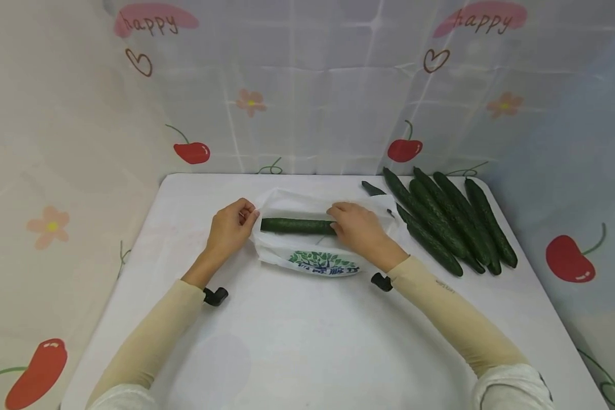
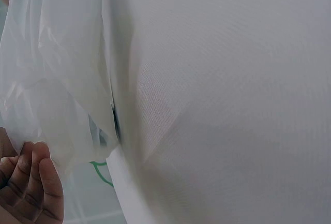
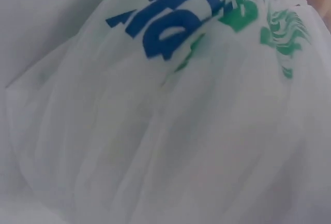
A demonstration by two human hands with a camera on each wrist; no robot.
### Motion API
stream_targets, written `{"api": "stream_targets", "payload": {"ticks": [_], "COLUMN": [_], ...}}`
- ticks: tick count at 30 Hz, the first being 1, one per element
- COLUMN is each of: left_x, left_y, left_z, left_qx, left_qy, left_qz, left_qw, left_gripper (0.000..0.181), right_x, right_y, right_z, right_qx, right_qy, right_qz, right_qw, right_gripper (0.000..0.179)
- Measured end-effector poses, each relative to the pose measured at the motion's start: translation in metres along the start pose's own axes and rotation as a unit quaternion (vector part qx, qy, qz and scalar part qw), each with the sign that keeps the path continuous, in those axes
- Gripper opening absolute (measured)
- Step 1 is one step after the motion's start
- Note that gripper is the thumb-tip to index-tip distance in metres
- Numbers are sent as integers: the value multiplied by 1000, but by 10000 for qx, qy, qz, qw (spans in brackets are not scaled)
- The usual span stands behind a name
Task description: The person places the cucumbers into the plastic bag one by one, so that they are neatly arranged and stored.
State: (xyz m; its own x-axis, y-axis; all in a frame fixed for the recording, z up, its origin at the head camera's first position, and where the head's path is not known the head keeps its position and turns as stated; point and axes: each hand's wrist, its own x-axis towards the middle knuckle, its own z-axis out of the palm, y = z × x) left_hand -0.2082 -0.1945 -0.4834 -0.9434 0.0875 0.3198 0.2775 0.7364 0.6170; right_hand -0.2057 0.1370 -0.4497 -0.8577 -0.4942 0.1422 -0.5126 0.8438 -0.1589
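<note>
One cucumber (image 1: 296,226) I grip by its three o'clock end with my right hand (image 1: 361,229); my left hand (image 1: 232,225) pinches the white plastic bag (image 1: 287,246) at nine o'clock.

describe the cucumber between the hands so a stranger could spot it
On the white table, find the white bag with the tree print. The cucumber shows there between the left hand and right hand. It alone lies straight across the view; the other cucumbers slant in a bunch to the right.
</note>
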Motion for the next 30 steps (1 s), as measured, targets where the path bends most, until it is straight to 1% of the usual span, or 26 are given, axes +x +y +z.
{"api": "stream_targets", "payload": {"ticks": [4, 9, 11, 13, 16, 20, 22, 26, 30], "left_x": [-1, -1, -2, -2, -3, -3, -2, -2, -2], "left_y": [-1, -1, -1, -1, 0, 1, 1, 1, 2], "left_z": [-1, -2, -2, -3, -4, -4, -4, -3, -3], "left_qx": [23, 4, 5, 15, 7, 16, 28, 36, 27], "left_qy": [-12, -14, -17, -25, -34, -65, -72, -45, -33], "left_qz": [-49, -58, -66, -78, -100, -125, -133, -146, -127], "left_qw": [10000, 10000, 10000, 10000, 9999, 9999, 9999, 9999, 9999], "left_gripper": [14, 15, 15, 14, 14, 14, 14, 14, 14], "right_x": [-5, -13, -17, -22, -32, -49, -59, -81, -105], "right_y": [0, -2, -1, 1, 10, 26, 34, 50, 64], "right_z": [-6, -16, -21, -26, -36, -49, -54, -60, -61], "right_qx": [252, 571, 666, 750, 835, 1107, 1385, 1863, 2034], "right_qy": [-160, -504, -540, -473, -194, 352, 598, 1138, 1821], "right_qz": [-94, -157, -99, -52, 2, 172, 334, 589, 732], "right_qw": [9995, 9970, 9963, 9961, 9963, 9931, 9880, 9741, 9592], "right_gripper": [31, 29, 31, 33, 33, 32, 33, 32, 31]}}
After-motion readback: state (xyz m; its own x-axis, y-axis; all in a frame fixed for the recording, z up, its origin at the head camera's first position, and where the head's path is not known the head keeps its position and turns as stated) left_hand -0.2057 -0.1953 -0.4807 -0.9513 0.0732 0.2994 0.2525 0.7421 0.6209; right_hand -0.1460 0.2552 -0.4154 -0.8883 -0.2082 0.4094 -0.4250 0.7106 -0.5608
